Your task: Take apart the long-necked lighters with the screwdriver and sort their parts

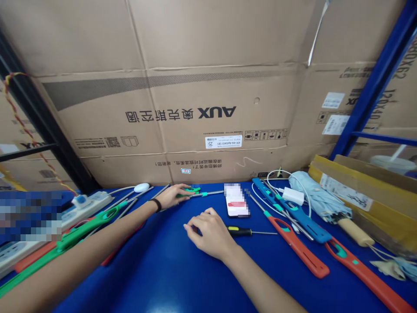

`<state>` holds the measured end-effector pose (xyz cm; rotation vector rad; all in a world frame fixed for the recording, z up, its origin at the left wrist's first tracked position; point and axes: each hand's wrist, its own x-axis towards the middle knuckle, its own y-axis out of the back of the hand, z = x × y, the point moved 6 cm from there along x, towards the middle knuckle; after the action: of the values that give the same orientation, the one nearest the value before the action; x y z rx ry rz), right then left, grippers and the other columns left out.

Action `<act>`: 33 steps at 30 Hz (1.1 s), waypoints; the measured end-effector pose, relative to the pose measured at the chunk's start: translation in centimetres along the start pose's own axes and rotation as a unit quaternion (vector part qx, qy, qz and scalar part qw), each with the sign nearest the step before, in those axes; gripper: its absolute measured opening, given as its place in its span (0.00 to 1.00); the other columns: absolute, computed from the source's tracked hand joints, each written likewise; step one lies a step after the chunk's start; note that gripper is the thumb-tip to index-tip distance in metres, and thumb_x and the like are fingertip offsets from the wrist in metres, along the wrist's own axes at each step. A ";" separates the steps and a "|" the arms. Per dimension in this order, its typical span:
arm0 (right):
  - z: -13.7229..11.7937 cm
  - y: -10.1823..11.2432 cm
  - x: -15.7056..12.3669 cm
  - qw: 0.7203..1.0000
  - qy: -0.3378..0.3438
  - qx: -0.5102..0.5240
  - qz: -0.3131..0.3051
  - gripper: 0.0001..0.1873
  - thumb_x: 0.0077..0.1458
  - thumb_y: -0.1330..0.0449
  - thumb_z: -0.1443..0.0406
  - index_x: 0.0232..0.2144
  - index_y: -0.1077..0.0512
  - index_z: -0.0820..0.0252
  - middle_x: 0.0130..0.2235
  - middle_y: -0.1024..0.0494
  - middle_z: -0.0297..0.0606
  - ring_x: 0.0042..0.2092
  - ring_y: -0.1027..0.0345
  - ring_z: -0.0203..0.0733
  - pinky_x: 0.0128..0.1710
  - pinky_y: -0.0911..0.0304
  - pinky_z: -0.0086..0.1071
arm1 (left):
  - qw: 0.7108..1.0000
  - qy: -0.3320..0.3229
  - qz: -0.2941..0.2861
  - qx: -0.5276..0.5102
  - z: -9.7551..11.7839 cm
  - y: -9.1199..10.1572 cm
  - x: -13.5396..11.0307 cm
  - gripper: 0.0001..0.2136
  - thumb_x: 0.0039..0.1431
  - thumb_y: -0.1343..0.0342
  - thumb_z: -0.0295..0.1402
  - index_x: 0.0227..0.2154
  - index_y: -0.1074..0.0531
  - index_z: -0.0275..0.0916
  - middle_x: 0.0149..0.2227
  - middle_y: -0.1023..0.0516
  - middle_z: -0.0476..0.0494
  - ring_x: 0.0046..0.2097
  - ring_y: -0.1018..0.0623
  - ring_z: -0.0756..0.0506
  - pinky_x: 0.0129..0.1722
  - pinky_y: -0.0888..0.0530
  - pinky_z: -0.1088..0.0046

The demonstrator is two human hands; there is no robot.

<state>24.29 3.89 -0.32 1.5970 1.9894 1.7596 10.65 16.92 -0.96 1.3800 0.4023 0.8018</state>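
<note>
At the back of the blue table, my left hand [174, 196] is closed around a green long-necked lighter [193, 191], whose metal tube points right toward a phone. Most of the lighter's handle is hidden under my fingers. My right hand [211, 234] hovers over or rests on the middle of the table, its fingers loosely curled, with nothing visible in them. Just right of it lies a yellow and black screwdriver [240, 231]. The phone [237, 201] lies face up behind the screwdriver, its screen lit and blurred.
Red lighters [298, 248] and blue lighters [302, 219] lie at right, with a white charger [293, 195], a folded umbrella [321, 195] and an open carton [365, 204]. Green lighters [84, 228] and a power strip [100, 201] line the left. A large cardboard box [195, 52] stands behind.
</note>
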 end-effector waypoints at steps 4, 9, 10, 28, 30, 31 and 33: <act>0.1 -0.1 -0.1 1.000 0.008 -0.001 -0.017 0.12 0.60 0.47 0.64 0.27 0.27 0.59 0.28 0.21 0.34 0.30 0.30 0.36 0.42 0.45 0.32 | 0.998 0.040 0.028 0.032 -1.4 -0.4 2.2 0.15 0.62 0.53 0.42 0.46 0.25 0.46 0.53 0.29 0.43 0.52 0.27 0.42 0.52 0.32 0.65; 0.2 -0.4 -0.2 1.000 0.007 0.005 -0.029 0.13 0.60 0.47 0.65 0.27 0.27 0.59 0.28 0.20 0.34 0.30 0.30 0.36 0.42 0.45 0.32 | 0.985 0.113 0.097 0.084 -1.9 2.0 1.0 0.16 0.61 0.51 0.42 0.49 0.28 0.49 0.52 0.29 0.43 0.54 0.32 0.39 0.54 0.38 0.56; 0.1 -0.6 -0.2 0.999 0.006 0.009 -0.031 0.13 0.60 0.47 0.65 0.27 0.27 0.59 0.28 0.20 0.34 0.30 0.30 0.35 0.42 0.45 0.32 | 0.981 0.129 0.107 0.094 -2.0 2.8 0.1 0.16 0.62 0.53 0.42 0.50 0.29 0.48 0.51 0.29 0.42 0.53 0.32 0.39 0.54 0.39 0.55; 0.2 -1.8 -0.5 0.997 0.003 0.055 -0.063 0.12 0.60 0.46 0.65 0.25 0.28 0.59 0.25 0.23 0.31 0.27 0.33 0.33 0.37 0.44 0.29 | 0.945 0.233 0.074 0.216 -2.3 2.9 -4.5 0.16 0.56 0.47 0.47 0.30 0.28 0.37 0.36 0.25 0.37 0.43 0.28 0.35 0.47 0.40 0.53; 0.3 -1.7 -0.5 0.996 0.000 0.056 -0.063 0.13 0.60 0.46 0.65 0.25 0.29 0.60 0.24 0.23 0.31 0.27 0.33 0.33 0.37 0.44 0.30 | 0.934 0.257 0.095 0.230 -2.4 3.3 -4.5 0.18 0.56 0.47 0.49 0.35 0.29 0.36 0.40 0.27 0.34 0.45 0.29 0.34 0.47 0.39 0.54; 0.4 -1.8 -0.5 0.996 -0.001 0.058 -0.063 0.13 0.60 0.46 0.65 0.24 0.29 0.60 0.24 0.23 0.31 0.27 0.32 0.34 0.37 0.44 0.30 | 0.930 0.263 0.100 0.236 -2.4 3.5 -4.8 0.20 0.55 0.47 0.49 0.38 0.30 0.35 0.42 0.28 0.33 0.47 0.30 0.33 0.46 0.38 0.55; 0.4 -1.8 -0.6 0.996 0.000 0.063 -0.065 0.13 0.60 0.46 0.65 0.24 0.29 0.60 0.24 0.23 0.32 0.27 0.32 0.34 0.37 0.44 0.30 | 0.927 0.268 0.099 0.243 -1.9 3.8 -5.8 0.22 0.55 0.47 0.50 0.42 0.32 0.36 0.43 0.29 0.33 0.48 0.31 0.33 0.46 0.37 0.57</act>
<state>23.60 4.07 -2.13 1.4624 2.1907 1.6177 4.39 14.14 1.27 1.6645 0.9476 1.3164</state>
